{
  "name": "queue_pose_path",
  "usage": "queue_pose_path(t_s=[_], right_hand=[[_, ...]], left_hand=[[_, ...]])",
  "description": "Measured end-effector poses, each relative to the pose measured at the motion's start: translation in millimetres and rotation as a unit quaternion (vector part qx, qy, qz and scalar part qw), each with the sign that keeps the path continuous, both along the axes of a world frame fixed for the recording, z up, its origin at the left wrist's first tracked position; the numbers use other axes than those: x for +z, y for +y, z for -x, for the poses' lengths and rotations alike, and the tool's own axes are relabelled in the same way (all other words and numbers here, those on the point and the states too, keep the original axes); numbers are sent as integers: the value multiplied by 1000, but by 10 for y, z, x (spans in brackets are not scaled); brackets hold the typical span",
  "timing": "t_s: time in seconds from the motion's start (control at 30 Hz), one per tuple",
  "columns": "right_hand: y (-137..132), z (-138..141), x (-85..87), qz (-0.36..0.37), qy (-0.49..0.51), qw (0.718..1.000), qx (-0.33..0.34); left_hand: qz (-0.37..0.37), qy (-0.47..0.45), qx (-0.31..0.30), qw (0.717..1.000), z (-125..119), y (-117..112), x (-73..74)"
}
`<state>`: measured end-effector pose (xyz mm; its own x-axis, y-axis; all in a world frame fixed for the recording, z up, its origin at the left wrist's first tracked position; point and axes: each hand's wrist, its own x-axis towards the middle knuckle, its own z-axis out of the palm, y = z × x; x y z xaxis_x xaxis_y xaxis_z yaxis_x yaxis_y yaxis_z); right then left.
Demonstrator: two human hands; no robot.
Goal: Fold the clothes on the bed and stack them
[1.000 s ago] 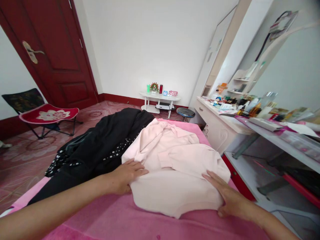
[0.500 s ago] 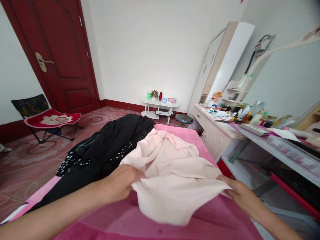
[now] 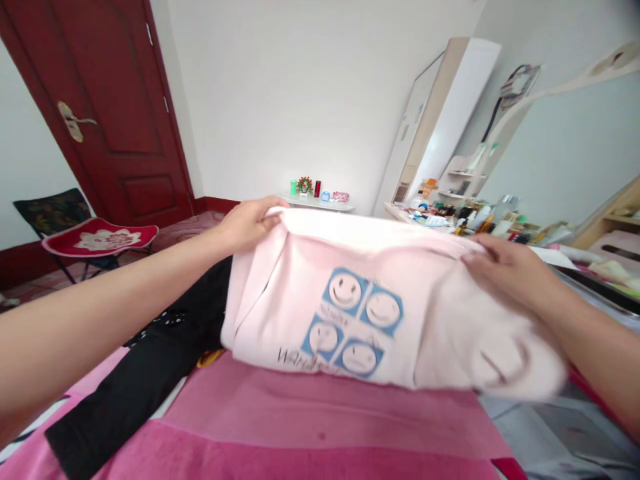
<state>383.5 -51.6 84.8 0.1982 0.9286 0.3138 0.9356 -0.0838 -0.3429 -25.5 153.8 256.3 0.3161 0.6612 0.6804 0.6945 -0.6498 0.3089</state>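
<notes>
A pale pink shirt (image 3: 285,287) hangs stretched between my two hands above the bed, its front printed with blue squares holding smiley faces and some lettering. My left hand (image 3: 253,223) is closed on its upper left corner. At the upper right, my right hand (image 3: 505,263) grips the edge, and a loose, blurred part of the shirt dangles below it. Black clothing (image 3: 125,387) with white dots lies on the bed to the left, partly hidden by my left arm and the shirt. The bed is covered by a pink spread (image 3: 320,427).
A red folding chair (image 3: 100,237) stands left, near a dark red door (image 3: 110,100). Behind the shirt, a small white table (image 3: 320,202) carries a few small items. On the right, a dressing table with a mirror (image 3: 565,160) is crowded with bottles (image 3: 480,217).
Both hands have risen, lifting the shirt off the bed. Its printed front now faces me, where before only plain crumpled cloth showed.
</notes>
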Motion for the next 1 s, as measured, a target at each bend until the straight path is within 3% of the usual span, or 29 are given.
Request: queue_pose_path(t_s=[0.07,0.1,0.13,0.2,0.27,0.33,0.37,0.43,0.5,0.6,0.73,1.0], right_hand=[[280,77,109,-11,9,1000,5],[412,96,161,-15,10,1000,10],[529,107,195,-19,10,1000,14],[691,135,150,-20,4,1000,22],[742,212,-80,13,0,1000,17],[705,349,-436,90,-3,996,-14],[670,428,-617,127,-8,991,-38],[606,577,-897,139,-35,986,-81],[572,675,-1020,118,-55,986,-108],[569,705,-987,106,-60,987,-109],[570,656,-922,94,-48,990,-96],[580,584,-1025,47,-27,995,-86]], left_hand=[[-6,21,-24,999,-320,172,19],[-5,36,-38,999,-471,212,-81],[-2,55,-54,997,-608,218,-256],[39,145,-104,983,-825,139,-783],[102,238,-150,954,-960,-19,-1403],[128,264,-154,943,-1025,-183,-1933],[131,265,-146,944,-1041,-249,-2128],[123,248,-118,954,-1061,-332,-2372],[109,222,-88,965,-1084,-360,-2466],[91,188,-71,975,-1122,-358,-2486],[94,159,-85,979,-1128,-347,-2491],[101,140,-100,980,-1110,-353,-2492]])
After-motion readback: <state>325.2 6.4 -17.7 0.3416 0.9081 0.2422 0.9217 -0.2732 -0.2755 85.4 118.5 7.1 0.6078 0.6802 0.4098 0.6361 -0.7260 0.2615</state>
